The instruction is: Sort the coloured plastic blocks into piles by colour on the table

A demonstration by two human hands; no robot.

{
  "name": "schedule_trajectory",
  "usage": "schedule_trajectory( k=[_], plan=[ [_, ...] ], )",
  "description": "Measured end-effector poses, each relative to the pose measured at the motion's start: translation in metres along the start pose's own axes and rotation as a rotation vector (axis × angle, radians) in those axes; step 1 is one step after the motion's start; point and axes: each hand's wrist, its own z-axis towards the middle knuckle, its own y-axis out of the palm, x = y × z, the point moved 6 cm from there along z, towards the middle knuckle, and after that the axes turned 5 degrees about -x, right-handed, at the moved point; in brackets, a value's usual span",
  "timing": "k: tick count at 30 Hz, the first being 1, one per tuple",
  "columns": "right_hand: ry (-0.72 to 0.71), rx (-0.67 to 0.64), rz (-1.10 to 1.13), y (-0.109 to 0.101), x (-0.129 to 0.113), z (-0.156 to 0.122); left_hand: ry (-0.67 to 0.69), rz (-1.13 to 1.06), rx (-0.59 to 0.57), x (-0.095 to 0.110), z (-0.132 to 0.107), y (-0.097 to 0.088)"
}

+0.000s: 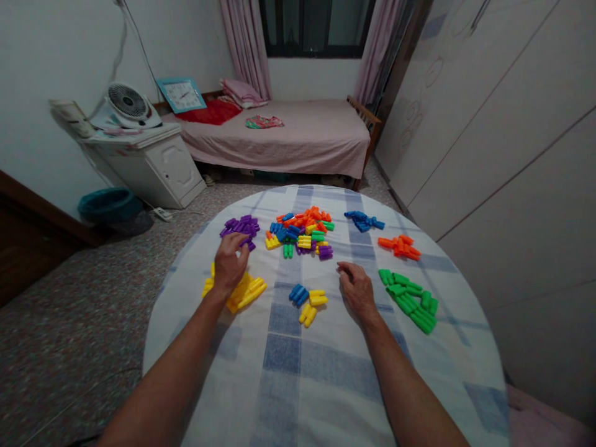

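Note:
My left hand (pixel 231 261) is over the near edge of a pile of purple plastic building pieces (pixel 238 227). Its thumb stands apart from the fingers, and I see nothing held. Partly hidden under that wrist lies a yellow pile (pixel 249 292). My right hand (pixel 356 287) rests on the table, loosely bent and holding nothing visible, to the left of the green pile (pixel 410 298). Between the hands are a blue piece (pixel 298 295) and two yellow pieces (pixel 318 298). Beyond them is a mixed-colour heap (pixel 305 230), with orange, blue, yellow, green and purple pieces.
A blue pile (pixel 364 221) and an orange pile (pixel 399 246) lie at the right back of the round table, on a checked tablecloth (pixel 321 385). A bed (pixel 307 136), a white cabinet (pixel 161 164) with a fan (pixel 130 105), and a wardrobe (pixel 503 155) stand around it.

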Motion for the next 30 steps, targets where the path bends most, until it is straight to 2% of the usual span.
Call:
schedule_trajectory(
  k=[2,4,6,8,11,14,16,18,21,23,26,28,30],
  plan=[
    [-0.001,0.007,0.002,0.0,0.0,0.0,0.039,0.083,-0.168,0.014,0.016,0.032],
    [0.0,0.012,0.004,-0.001,0.0,0.0,-0.001,0.233,-0.33,0.019,0.027,0.062],
    [-0.001,0.009,0.008,0.0,0.0,0.0,-0.045,0.364,-0.447,0.02,0.032,0.083],
    [-0.005,0.005,0.009,0.0,0.0,0.0,-0.07,0.437,-0.484,0.019,0.035,0.092],
    [-0.007,0.005,0.002,0.0,-0.001,0.0,-0.1,0.412,-0.444,0.017,0.04,0.092],
    [-0.007,0.01,0.0,0.0,-0.003,0.0,-0.176,0.159,-0.362,0.014,0.044,0.085],
    [-0.011,0.014,0.001,0.0,-0.003,0.0,-0.27,-0.164,-0.289,0.012,0.044,0.078],
    [-0.015,0.017,0.0,0.0,-0.004,0.0,-0.369,-0.585,-0.257,0.016,0.039,0.073],
    [-0.021,0.024,-0.005,0.0,-0.004,-0.001,-0.519,-1.222,-0.315,0.035,0.025,0.073],
    [-0.031,0.035,0.002,-0.001,-0.005,-0.001,-0.64,-1.495,-0.389,0.052,0.014,0.077],
    [-0.047,0.049,0.04,-0.002,-0.01,-0.003,-0.78,-1.59,-0.475,0.075,-0.002,0.089],
    [-0.061,0.053,0.081,-0.003,-0.014,-0.004,-0.769,-1.545,-0.536,0.091,-0.011,0.099],
    [-0.09,0.045,0.131,-0.004,-0.018,-0.004,-0.693,-1.472,-0.629,0.107,-0.019,0.11]
  ],
)
